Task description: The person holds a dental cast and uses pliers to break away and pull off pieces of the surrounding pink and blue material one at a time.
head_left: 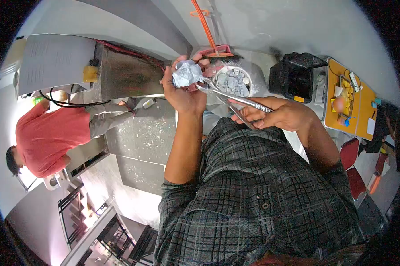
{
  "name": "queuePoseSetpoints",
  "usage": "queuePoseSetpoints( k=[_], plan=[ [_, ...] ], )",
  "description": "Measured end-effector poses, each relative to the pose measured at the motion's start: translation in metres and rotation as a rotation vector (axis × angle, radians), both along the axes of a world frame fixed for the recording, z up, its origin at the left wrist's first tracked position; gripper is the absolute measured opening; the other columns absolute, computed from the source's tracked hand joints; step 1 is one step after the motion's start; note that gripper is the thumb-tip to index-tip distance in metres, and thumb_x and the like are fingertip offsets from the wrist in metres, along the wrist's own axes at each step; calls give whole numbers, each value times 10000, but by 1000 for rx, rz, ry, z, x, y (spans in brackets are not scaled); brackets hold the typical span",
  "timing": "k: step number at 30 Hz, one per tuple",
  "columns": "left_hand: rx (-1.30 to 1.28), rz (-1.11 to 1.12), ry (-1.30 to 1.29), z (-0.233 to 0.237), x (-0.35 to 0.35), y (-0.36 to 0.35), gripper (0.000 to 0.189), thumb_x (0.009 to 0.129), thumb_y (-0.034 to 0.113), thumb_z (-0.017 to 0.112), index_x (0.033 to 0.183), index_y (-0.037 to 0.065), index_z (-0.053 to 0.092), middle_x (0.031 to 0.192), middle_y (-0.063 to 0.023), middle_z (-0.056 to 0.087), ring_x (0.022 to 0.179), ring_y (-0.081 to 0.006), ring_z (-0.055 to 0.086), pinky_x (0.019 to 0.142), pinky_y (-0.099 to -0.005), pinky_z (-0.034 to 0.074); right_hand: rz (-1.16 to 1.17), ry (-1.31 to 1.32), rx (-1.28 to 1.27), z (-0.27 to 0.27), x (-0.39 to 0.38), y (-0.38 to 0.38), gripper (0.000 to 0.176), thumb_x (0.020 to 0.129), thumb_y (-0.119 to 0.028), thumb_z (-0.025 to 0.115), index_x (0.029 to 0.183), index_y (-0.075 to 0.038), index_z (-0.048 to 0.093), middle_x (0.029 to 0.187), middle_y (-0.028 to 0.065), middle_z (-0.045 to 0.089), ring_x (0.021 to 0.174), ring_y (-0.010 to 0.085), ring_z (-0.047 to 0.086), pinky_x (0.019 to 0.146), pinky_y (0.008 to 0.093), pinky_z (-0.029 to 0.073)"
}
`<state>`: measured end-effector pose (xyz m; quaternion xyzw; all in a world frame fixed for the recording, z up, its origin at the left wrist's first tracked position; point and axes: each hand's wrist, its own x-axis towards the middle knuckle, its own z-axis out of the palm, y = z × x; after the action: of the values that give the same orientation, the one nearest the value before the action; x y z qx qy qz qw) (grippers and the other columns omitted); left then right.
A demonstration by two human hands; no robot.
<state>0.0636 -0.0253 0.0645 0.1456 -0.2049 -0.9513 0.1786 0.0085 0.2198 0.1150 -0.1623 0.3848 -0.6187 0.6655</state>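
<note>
My left hand [182, 91] is raised in front of me and holds a pale grey, lumpy chunk [186, 73] in its fingers. My right hand [282, 116] grips the handles of metal pliers [233, 98], whose jaws reach up to the right edge of the chunk. Just beyond the hands stands a round white bucket [246, 76] with several grey pieces inside.
A person in a red shirt [49, 135] bends over a metal machine [124, 73] at the left. A black bin [297, 77] stands right of the bucket. A yellow table [361, 113] with small items is at the far right. An orange-handled tool [206, 26] leans at the back.
</note>
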Motion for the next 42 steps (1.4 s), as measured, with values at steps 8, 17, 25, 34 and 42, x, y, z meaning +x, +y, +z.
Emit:
queuePoseSetpoints(
  k=[8,17,25,34,42],
  plan=[
    [-257,38,13,-10,5,-11,439,928,421,489,1150,55,588,1069,-221,616,943,-351,596,800,-485,511,16,-193,93,14,-7,-10,845,771,-59,557,1551,-11,235,1432,237,480,1276,267,504,1053,384,377],
    [-379,6,107,-12,7,-13,435,867,333,531,1189,40,534,1046,-192,632,844,-331,641,758,-426,551,42,-292,71,0,-12,-20,734,845,-104,547,1539,-80,312,1284,189,579,1125,256,583,872,402,489],
    [-470,170,33,-36,-6,-10,387,827,313,538,1109,48,535,961,-177,633,820,-295,632,726,-393,547,1,-287,164,-34,2,-34,614,838,-34,619,1427,-11,449,1070,91,611,919,196,628,694,341,523],
    [-608,200,90,-24,-27,0,399,805,299,534,1098,29,545,939,-187,619,807,-283,617,723,-388,543,39,-277,63,-38,-8,-15,659,856,-213,617,1422,55,413,1301,220,577,1097,272,632,883,374,503],
    [-621,140,98,-20,-33,10,421,796,293,564,1096,-1,539,955,-188,606,825,-269,600,730,-366,519,-55,-105,276,-19,5,-11,636,797,-172,658,1388,-4,490,1123,137,656,955,181,650,806,306,503]
  ],
)
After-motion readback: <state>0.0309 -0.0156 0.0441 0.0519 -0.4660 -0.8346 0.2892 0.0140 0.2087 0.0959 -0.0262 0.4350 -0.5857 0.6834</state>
